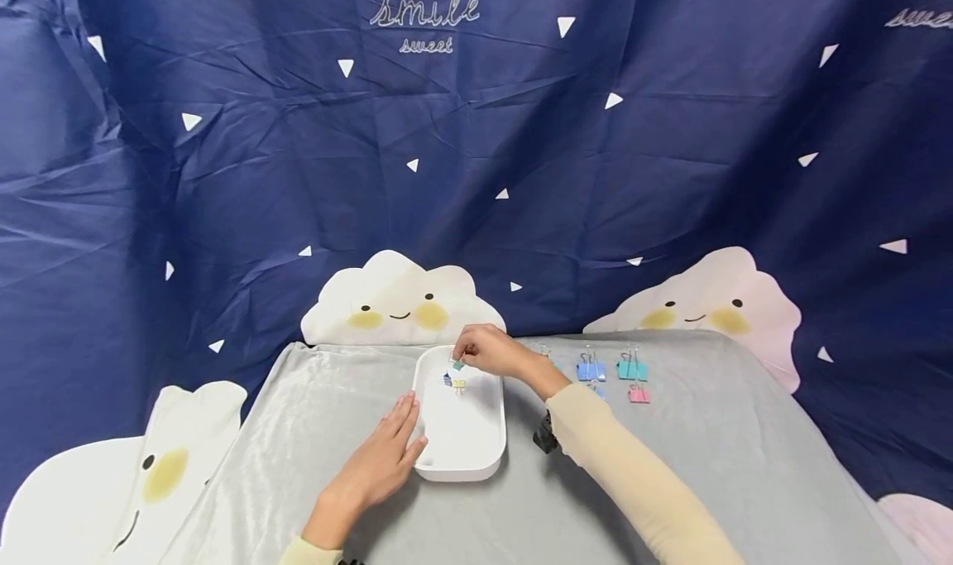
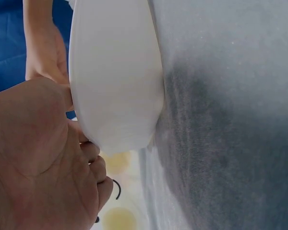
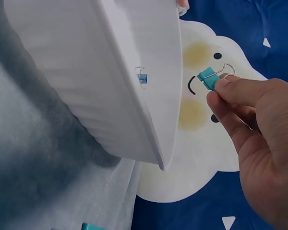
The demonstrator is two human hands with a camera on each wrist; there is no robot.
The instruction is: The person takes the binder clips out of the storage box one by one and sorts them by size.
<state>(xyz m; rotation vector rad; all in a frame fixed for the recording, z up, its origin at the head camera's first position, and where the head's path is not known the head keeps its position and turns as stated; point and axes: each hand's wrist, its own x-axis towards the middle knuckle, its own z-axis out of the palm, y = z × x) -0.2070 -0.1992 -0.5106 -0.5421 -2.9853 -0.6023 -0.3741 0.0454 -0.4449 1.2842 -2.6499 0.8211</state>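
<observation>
Between thumb and fingers my right hand (image 1: 489, 350) pinches a small teal binder clip (image 3: 210, 78), its wire handle sticking out. In the head view that hand is over the far end of a white tray (image 1: 462, 441). A dark blue binder clip (image 1: 447, 380) and a yellow binder clip (image 1: 459, 384) lie inside the tray; the right wrist view shows the blue one past the rim. My left hand (image 1: 378, 457) rests at the tray's left rim, fingers extended, as the left wrist view also shows from below.
Right of the tray on the grey cloth (image 1: 715, 466) sit a large blue binder clip (image 1: 591, 371), a large teal binder clip (image 1: 633, 370) and a pink binder clip (image 1: 639, 394). Others there are partly behind my right forearm. A navy curtain (image 1: 447, 176) hangs behind.
</observation>
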